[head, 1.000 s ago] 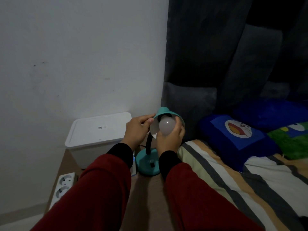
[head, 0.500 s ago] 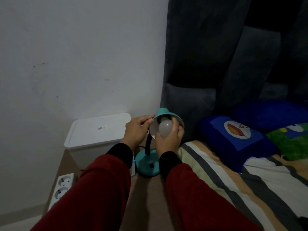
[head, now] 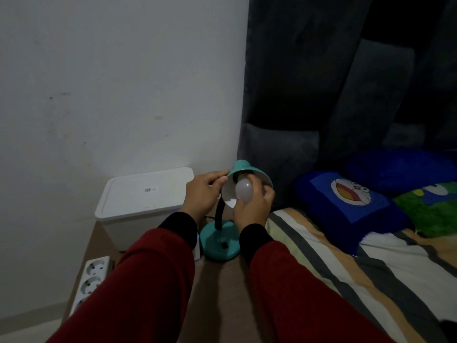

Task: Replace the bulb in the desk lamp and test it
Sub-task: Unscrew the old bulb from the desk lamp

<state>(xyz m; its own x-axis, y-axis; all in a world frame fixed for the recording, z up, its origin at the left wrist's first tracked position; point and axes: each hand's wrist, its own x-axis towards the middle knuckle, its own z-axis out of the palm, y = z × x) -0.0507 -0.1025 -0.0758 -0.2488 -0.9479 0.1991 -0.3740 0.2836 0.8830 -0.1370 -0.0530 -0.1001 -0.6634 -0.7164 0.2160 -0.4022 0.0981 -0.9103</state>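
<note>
Teal desk lamp (head: 220, 246): left hand (head: 204, 198) pinching shade rim (head: 231, 172); right hand (head: 253, 206) gripping white bulb (head: 243, 190) at shade mouth.

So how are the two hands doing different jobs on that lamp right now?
The left hand pinches the rim of the teal lamp shade with thumb and fingertips, steadying it; the right hand wraps around the white bulb from below. The left hand sits to the outside left of the shade, while the right hand reaches into its opening. Both wear red sleeves with black cuffs.
</note>
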